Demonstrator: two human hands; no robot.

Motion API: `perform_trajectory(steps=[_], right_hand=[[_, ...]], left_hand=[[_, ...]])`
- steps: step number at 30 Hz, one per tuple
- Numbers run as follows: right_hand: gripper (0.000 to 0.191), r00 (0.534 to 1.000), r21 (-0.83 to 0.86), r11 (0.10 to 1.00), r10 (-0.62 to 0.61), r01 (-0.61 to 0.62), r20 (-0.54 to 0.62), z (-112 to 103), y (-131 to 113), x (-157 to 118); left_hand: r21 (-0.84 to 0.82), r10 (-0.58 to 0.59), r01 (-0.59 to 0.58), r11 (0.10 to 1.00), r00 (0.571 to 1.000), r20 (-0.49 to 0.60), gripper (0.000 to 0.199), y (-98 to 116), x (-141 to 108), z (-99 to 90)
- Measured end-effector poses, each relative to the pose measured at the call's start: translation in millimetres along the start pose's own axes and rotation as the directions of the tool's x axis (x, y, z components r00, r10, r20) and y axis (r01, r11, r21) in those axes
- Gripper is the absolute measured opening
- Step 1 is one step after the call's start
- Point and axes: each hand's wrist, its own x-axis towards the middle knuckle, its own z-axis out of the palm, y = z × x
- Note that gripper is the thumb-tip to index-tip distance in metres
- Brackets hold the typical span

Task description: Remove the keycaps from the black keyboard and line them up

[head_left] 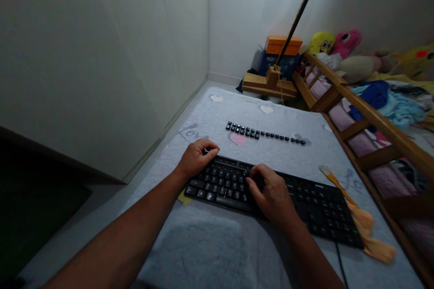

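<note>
A black keyboard [233,189] lies at a slant on a pale blanket [203,248], with most keys in place on its left part. My left hand [197,158] is closed at the keyboard's far left corner, thumb and fingers curled against its edge. Over the middle of the keyboard, my right hand [270,189] is bent in a pinch, thumb and forefinger close to the letter keys. Whatever sits between those fingertips is too small to make out. Beyond the keyboard, loose black keycaps [242,130] are lined up in rows on the blanket.
A brush with an orange handle [334,178] and an orange cloth [378,246] lie by the keyboard's right end. A cable [341,264] runs towards me. A wooden rail [373,104] borders the right; a wooden stand [269,83] is at the back, a pale panel [135,63] at left.
</note>
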Motion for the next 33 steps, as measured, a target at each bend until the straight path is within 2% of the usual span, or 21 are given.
perform_trajectory(steps=[11,15,20,33], right_hand=[[0.009,0.997,0.038,0.998,-0.05,0.048,0.056,2.9,10.4,-0.5],[0.007,0.998,0.017,0.999,-0.048,0.047,0.032,4.5,12.3,0.5],[0.004,0.998,0.038,0.999,0.021,-0.023,0.054,4.1,13.6,5.4],[0.004,0.973,0.095,0.982,0.146,-0.165,0.18,-6.2,15.6,22.9]], left_hand=[[0.043,0.021,-0.022,0.999,1.0,0.01,0.015,-0.8,-0.4,-0.5],[0.073,0.051,-0.052,0.996,0.999,0.017,0.014,-0.2,-0.5,-0.7],[0.11,0.095,-0.097,0.989,0.995,0.024,0.012,-0.1,-0.1,-0.4],[0.14,0.071,-0.074,0.987,0.997,0.032,0.014,-3.5,-0.6,1.2]])
